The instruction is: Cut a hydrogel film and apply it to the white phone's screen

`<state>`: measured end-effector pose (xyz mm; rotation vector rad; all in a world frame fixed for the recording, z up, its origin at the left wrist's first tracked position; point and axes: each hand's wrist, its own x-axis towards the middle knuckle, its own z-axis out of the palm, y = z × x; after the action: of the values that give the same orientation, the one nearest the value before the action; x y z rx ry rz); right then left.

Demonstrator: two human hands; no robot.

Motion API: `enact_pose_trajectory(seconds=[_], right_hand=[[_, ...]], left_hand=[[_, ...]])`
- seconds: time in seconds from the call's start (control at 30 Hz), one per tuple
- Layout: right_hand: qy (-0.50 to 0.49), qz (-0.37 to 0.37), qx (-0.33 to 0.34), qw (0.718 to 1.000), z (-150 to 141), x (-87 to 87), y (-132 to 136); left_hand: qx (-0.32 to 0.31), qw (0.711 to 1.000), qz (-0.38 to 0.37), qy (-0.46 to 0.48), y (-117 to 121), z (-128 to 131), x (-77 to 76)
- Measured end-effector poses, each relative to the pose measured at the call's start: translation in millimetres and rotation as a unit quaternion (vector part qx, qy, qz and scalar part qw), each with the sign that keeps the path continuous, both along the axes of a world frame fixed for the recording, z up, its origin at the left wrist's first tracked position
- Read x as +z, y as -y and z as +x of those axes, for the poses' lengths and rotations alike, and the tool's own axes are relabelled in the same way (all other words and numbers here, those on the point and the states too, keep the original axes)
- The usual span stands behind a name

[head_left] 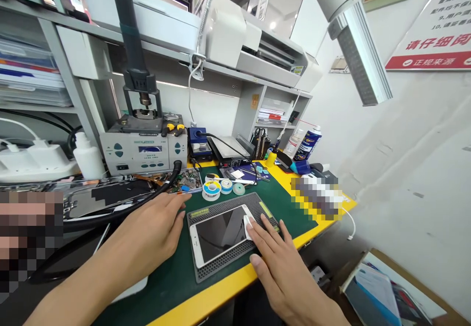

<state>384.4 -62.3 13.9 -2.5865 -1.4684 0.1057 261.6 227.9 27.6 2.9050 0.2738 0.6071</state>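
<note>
Head view: the person's left hand [147, 237] lies open and flat, gripping nothing, its fingertips on the green bench mat [172, 257] just beside a grey perforated pad [221, 262]. The right hand [283, 272] is spread too, its fingertips [257, 230] on a white cloth [248, 225] folded against the right end of a white phone [219, 235]; whether they clasp the cloth or only press it, I cannot tell. The phone lies flat on the pad, dark screen up, tilted across it, between the two hands. A black hose [121, 215] runs behind the left hand to a hot-air station [140, 147] standing at the back of the bench, with a white bottle [88, 158] to its left. Beyond the pad sit solder spools [211, 191] and a tray of circuit parts [184, 181], and farther back a small blue soldering unit [196, 142], a flat heater plate [228, 149], scissors [259, 142] and a blue spray can [307, 143]. Blurred patches hide something at the bench's right side [318, 196] and at the left edge [25, 235]. A lamp [353, 46] hangs overhead on the right, and a cardboard box [382, 291] sits low on the right.
</note>
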Motion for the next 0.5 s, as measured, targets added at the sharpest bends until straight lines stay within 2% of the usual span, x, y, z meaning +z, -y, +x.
enact_pose_trajectory(seconds=[0.13, 0.33, 0.5], right_hand=[[0.016, 0.019, 0.007, 1.000, 9.4, 0.3, -8.2], [0.008, 0.024, 0.010, 1.000, 29.4, 7.1, -36.0], [0.015, 0.027, 0.008, 0.999, 30.4, 7.3, -43.7]], left_hand=[[0.010, 1.000, 0.016, 0.000, -2.7, 1.3, 1.4], [0.014, 0.999, 0.011, -0.030, -2.1, 0.4, 9.0], [0.021, 0.999, 0.005, -0.043, -4.5, 1.2, 8.5]])
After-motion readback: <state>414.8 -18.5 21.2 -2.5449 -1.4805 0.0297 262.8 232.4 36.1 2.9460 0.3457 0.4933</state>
